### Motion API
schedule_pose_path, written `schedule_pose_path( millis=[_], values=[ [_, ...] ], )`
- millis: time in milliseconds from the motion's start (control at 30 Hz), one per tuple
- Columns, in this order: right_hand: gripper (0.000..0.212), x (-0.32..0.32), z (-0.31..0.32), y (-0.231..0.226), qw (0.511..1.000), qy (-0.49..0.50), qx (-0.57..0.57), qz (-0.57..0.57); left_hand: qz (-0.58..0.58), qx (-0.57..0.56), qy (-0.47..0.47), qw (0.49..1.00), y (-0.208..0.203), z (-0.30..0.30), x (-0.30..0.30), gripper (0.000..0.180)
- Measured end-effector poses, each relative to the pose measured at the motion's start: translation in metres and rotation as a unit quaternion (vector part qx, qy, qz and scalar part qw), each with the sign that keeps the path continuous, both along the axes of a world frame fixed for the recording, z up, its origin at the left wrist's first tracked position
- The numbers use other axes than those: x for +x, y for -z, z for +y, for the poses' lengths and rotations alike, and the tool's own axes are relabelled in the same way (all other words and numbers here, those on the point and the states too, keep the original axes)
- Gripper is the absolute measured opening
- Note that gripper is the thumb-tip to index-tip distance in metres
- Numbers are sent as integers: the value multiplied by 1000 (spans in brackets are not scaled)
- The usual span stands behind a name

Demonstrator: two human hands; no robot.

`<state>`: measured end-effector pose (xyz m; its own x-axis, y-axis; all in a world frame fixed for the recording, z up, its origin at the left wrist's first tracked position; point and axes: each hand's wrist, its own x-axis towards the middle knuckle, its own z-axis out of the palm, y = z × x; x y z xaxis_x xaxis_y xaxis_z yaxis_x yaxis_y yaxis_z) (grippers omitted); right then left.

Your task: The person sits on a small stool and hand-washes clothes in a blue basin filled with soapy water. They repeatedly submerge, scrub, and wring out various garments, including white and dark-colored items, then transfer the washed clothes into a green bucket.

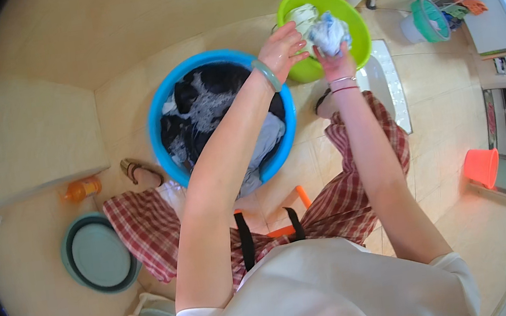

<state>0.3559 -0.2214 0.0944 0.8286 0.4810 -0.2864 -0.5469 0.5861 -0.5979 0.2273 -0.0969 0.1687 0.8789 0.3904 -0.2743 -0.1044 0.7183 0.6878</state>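
My right hand (pixel 337 65) grips a wet-looking bunch of white and blue cloth (pixel 330 31) above the lime-green bucket (pixel 358 28). Inside that bucket lies a pale whitish-green cloth (pixel 301 18). My left hand (pixel 281 50) is at the bucket's near-left rim, its fingers apart and nothing in them. Below my left forearm stands a big blue tub (pixel 157 135) of dark clothes (pixel 186 95) in sudsy water. A light grey garment (pixel 268 137) lies at the tub's near-right side, partly hidden by the forearm.
Beside the green bucket is a white squat toilet (pixel 395 82). A grey-green basin (pixel 100 251) and an orange bottle (pixel 81 189) are at left. An orange stool (pixel 282 231) shows between my legs. At right are a coral bucket (pixel 482 167) and a lined bin (pixel 426 23).
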Motion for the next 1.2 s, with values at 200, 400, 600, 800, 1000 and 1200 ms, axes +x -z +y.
schedule_pose_path(
  millis=[200, 400, 600, 800, 1000, 1200],
  values=[
    [49, -19, 21, 26, 989, -9, -150, 1, 100, -37, -99, 989, 45, 46, -107, 49],
    [28, -143, 71, 65, 893, -334, -271, -133, 345, 72, -208, 912, 170, 87, -238, 41],
    [50, -203, 102, 156, 612, -389, -386, -571, 469, 488, -102, 729, 240, 58, -252, 72],
    [57, -212, 173, 141, 596, -415, -294, -621, 442, 561, -208, 669, 236, 101, -233, 73],
    [51, -244, 221, 177, 509, -411, -399, -643, 463, 582, -19, 669, 261, 110, -247, 50],
    [47, -236, 191, 233, 559, -468, -432, -531, 438, 594, -3, 675, 266, 71, -252, 46]
  ],
)
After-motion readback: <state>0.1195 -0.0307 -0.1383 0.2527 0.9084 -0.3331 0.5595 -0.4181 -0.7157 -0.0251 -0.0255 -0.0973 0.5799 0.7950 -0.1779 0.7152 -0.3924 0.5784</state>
